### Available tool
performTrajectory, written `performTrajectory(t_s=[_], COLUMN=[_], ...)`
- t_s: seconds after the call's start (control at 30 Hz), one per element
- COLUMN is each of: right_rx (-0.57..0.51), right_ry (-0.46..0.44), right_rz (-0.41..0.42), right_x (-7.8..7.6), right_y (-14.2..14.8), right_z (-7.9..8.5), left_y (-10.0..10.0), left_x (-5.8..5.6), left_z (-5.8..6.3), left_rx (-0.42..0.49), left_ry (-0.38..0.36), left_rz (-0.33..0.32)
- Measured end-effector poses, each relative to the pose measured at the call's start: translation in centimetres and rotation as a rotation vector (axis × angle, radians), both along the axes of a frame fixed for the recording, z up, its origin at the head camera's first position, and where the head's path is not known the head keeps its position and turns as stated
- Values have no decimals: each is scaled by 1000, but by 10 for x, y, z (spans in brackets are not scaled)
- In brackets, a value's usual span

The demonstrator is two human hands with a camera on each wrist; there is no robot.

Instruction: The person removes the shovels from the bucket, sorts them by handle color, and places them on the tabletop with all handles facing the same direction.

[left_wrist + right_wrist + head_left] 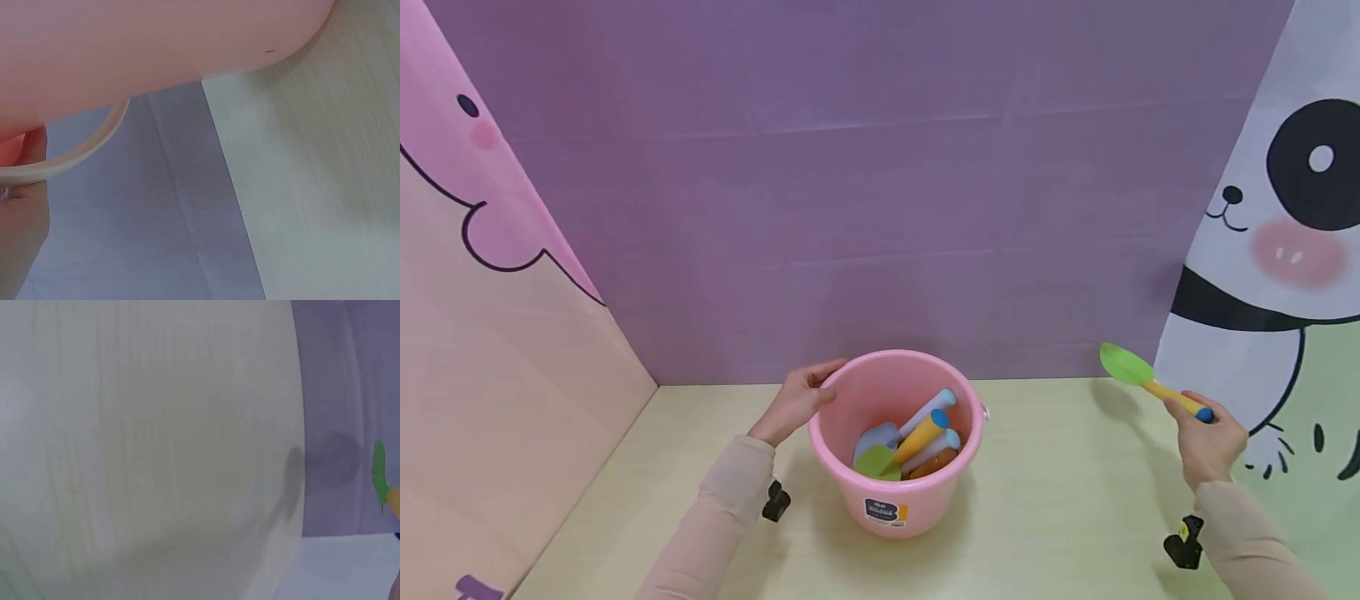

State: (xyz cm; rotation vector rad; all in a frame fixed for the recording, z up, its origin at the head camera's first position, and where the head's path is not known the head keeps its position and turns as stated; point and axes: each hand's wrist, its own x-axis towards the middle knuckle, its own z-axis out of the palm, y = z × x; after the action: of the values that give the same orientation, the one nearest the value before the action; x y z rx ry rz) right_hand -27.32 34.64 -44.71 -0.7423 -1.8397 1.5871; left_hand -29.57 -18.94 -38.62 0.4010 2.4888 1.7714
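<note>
My left hand (801, 402) grips the left rim of a pink bucket (901, 507), with the thumb on the near side. In the left wrist view, the bucket's pale handle (84, 149) curves past that hand, and the pink wall fills the top. Inside the bucket lie a green-bladed toy shovel with a yellow handle (921, 435), a grey-blue toy tool (880, 437), a pale handle with a light blue end (936, 450) and something brown (934, 463). Out to the right, my right hand (1213, 442) holds another green toy shovel (1126, 364) by its yellow handle, above the table.
The pale wooden table (1045, 500) runs back to a purple wall (880, 183). A pink-and-cream panel (512, 375) stands along the left, a panda-print panel (1262, 275) along the right. A small purple object (477, 588) shows at the lower left corner.
</note>
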Motion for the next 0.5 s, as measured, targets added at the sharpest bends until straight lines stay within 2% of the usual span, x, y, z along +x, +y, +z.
performTrajectory(t_s=[0.07,0.13,0.27,0.33,0.4,0.5], right_rx=[1,-46,-76,-45,-62,-109], right_ry=[-54,-64,-121,-151,-156,-142], right_rz=[0,6,-3,2,8,8], right_x=[2,4,12,15,15,11], right_y=[4,8,6,4,6,16], right_z=[-2,-4,-2,-1,-4,-16], left_y=[0,0,1,1,1,1], left_x=[1,2,3,4,4,3], left_z=[1,2,2,2,2,1], left_rx=[2,-1,-4,-3,-2,1], left_ry=[0,6,16,16,14,18], left_rz=[6,5,-1,-2,2,5])
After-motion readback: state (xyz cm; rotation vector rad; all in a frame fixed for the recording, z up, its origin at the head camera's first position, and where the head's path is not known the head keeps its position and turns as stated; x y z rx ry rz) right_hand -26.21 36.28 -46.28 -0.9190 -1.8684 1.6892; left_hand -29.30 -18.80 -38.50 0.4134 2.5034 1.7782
